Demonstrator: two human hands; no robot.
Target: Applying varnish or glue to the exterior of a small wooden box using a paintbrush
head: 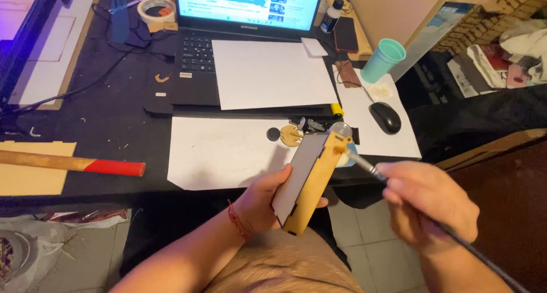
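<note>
My left hand (263, 199) grips a flat wooden piece (312, 187) with a grey face and yellow-painted edge, held tilted above the desk's front edge. My right hand (428, 204) holds a thin paintbrush (364, 165) with a metal ferrule and a long dark handle. The brush tip touches the upper right corner of the wooden piece, where yellow paint shows. A small clear cup (342, 127) sits just behind that corner, partly hidden.
A white sheet (222, 153) lies on the black desk with small round wooden parts (290, 135) on it. Behind stand a laptop (239, 42) covered by paper, a mouse (385, 117), a teal cup (383, 59), a tape roll (156, 9). A red-tipped wooden handle (74, 165) lies left.
</note>
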